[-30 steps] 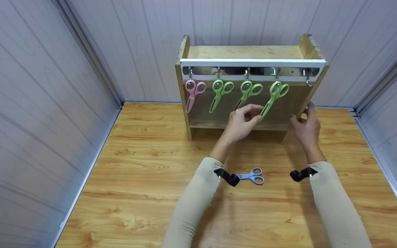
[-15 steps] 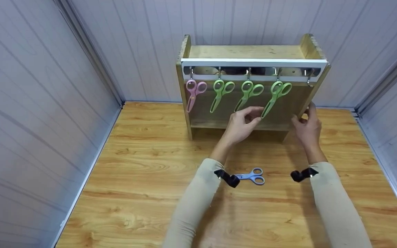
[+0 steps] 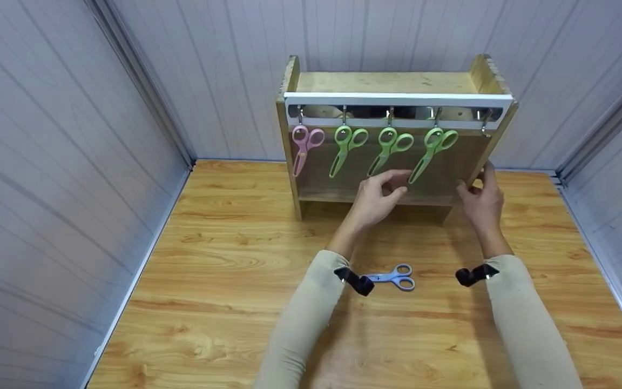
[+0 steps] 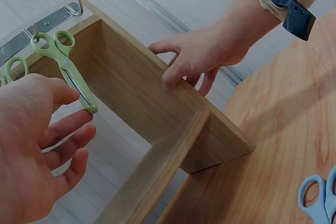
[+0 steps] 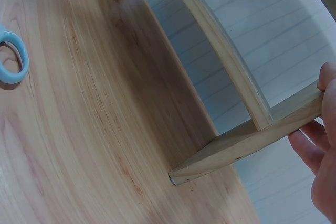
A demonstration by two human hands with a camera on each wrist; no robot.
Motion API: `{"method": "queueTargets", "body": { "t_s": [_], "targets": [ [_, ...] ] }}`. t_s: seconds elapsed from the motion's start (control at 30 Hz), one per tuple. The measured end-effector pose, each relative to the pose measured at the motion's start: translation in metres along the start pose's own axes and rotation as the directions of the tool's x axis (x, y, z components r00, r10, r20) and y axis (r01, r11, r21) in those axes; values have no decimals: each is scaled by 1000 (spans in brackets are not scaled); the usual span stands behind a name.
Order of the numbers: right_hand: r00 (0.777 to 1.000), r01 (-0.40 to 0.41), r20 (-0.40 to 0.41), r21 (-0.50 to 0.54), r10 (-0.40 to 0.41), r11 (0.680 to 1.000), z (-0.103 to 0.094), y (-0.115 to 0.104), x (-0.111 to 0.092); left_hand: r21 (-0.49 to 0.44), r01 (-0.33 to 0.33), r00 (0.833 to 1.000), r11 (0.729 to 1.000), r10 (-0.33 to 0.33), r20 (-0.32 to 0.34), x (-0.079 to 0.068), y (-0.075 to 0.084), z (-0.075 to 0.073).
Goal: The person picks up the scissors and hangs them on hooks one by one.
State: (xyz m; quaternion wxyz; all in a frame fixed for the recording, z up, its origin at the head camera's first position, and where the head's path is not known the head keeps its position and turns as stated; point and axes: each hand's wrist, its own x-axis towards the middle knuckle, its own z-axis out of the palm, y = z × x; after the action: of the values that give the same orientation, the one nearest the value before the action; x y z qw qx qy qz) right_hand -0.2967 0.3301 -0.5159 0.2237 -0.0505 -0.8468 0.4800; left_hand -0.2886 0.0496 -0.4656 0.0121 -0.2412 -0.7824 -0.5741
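Note:
Green scissors [image 3: 431,152] hang by one handle loop from a hook, closest to my left hand [image 3: 377,199]. In the left wrist view my left hand [image 4: 42,140] has its thumb and fingers spread loosely about the tip of these scissors [image 4: 71,69]; whether a fingertip touches it I cannot tell. My right hand [image 3: 482,201] grips the right side panel of a wooden shelf [image 3: 384,82], thumb in front and fingers behind. Two more green scissors [image 3: 345,148] and pink scissors [image 3: 304,148] hang further left on the same rail.
A white-edged hook rail [image 3: 397,99] runs across the shelf's front; its rightmost hook [image 3: 485,128] carries nothing. Blue scissors [image 3: 400,277] lie on the wooden tabletop [image 3: 214,302], partly behind the left wrist's camera. Panelled walls [image 3: 235,81] enclose the back and sides.
My left thumb and fingers have drawn slightly away from the tip of the rightmost green scissors, which they held a second ago. My right hand stays on the shelf panel.

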Motion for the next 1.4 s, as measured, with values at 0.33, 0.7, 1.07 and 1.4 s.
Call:
{"method": "queueTargets", "body": {
  "t_s": [0.33,0.7,1.07,1.4],
  "targets": [
    [1000,-2,3,-8,2,1000,1,1,0,15,23,1000,1000,-23,-6,-7,-6,-3],
    [1000,-6,3,27,5,1000,0,0,-1,40,8,999,999,-10,33,-15,-7,-12],
    [1000,-3,8,-1,3,1000,-2,-1,-1,48,-10,997,999,6,73,-31,-22,-20],
    [1000,5,7,0,-5,1000,-1,1,0,81,10,995,997,-18,94,-44,-31,-31]
  ]
}}
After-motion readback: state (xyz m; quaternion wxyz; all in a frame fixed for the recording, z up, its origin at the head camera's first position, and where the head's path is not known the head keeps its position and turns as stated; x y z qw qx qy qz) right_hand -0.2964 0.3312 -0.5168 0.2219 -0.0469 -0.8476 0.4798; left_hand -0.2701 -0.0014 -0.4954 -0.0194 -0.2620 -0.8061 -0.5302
